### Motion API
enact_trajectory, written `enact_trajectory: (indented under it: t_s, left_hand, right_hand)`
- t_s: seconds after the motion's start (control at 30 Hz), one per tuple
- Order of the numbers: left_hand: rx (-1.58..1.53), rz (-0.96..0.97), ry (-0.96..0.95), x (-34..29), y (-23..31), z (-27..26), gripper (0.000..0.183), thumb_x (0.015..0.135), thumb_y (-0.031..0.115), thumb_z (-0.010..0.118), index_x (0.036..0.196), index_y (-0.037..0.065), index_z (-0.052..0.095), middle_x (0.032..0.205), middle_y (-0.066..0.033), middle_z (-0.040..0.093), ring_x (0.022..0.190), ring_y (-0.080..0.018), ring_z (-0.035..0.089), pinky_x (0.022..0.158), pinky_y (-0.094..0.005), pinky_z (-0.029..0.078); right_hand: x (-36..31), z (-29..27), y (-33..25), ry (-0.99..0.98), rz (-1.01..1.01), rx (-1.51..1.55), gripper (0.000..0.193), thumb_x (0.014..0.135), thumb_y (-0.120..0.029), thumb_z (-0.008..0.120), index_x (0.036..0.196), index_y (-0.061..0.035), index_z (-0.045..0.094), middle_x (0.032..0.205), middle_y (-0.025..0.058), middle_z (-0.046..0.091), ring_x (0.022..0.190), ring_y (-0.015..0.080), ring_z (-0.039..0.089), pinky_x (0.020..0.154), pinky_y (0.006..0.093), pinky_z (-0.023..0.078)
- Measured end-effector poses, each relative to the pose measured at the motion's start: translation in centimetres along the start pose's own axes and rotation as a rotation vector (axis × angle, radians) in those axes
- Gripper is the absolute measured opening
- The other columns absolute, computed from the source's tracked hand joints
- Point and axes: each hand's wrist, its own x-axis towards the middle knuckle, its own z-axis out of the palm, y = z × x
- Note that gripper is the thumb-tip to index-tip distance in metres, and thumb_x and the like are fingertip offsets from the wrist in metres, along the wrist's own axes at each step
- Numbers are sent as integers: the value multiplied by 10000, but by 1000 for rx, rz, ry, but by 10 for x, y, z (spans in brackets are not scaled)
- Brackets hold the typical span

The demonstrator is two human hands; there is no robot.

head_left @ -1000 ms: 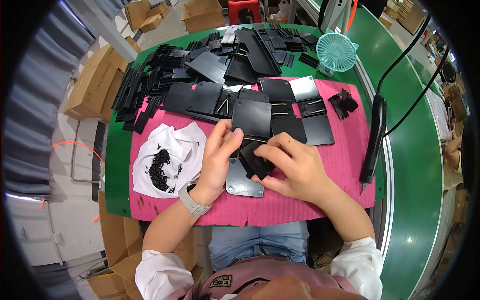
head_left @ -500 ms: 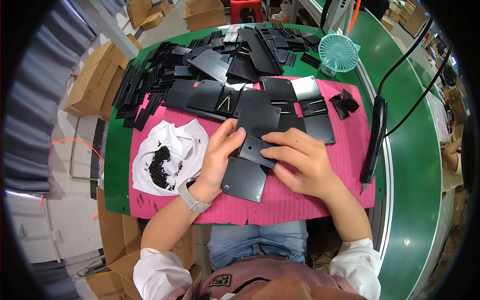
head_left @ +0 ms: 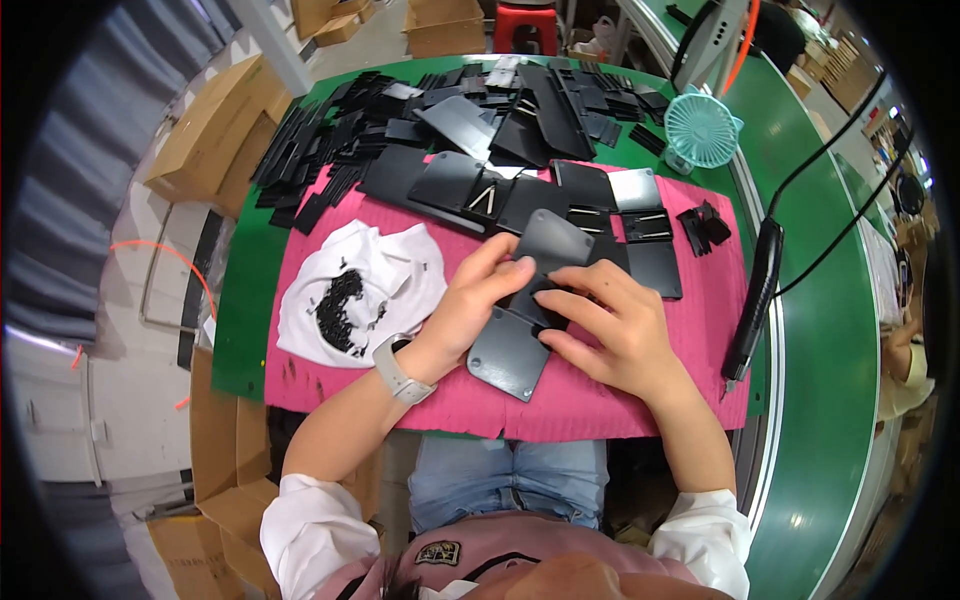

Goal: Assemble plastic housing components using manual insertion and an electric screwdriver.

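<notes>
Both hands hold a black plate assembly (head_left: pixel 507 352), made of an upper and a lower plate with rounded corners joined by a narrower middle piece. My left hand (head_left: pixel 478 305) grips its left edge, thumb on top near the middle. From the right, my right hand (head_left: pixel 618 330) is closed on the middle piece with bent fingers, hiding part of it. Beyond my hands, more black plates (head_left: pixel 450 180) with silver pins lie in a row. To the left, a white cloth (head_left: pixel 408 262) carries a heap of small black screws (head_left: pixel 338 318).
Pink sheeting (head_left: pixel 400 412) covers the near part of the green table (head_left: pixel 240 340). Black parts (head_left: pixel 340 125) pile up along the far side. A black corded electric screwdriver (head_left: pixel 757 290) hangs at the right, near a teal fan (head_left: pixel 700 130) and small black pieces (head_left: pixel 705 228).
The whole view has shifted, so the table things sit farther right. The upper plate now looks tilted and foreshortened. Both hands keep their hold.
</notes>
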Motion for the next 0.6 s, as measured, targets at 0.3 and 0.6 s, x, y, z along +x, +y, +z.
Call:
enact_trajectory:
  t_s: [0.3,0.6]
  left_hand:
    - [1387,600,661,-62,28,-35,173,810,157,646,907,27,587,791,-110,589,682,-293,592,583,-360,453]
    - [1640,327,732,-82,36,-105,134,739,119,695,848,49,660,768,-89,588,725,-274,603,626,-365,459]
  right_hand:
    - [-3,10,-20,-60,-152,51,255,583,-106,753,803,-27,652,895,101,638,767,248,615,551,319,510]
    - [-3,-11,-28,-126,12,-5,233,629,-74,729,842,-30,648,1032,121,611,936,300,595,754,373,513]
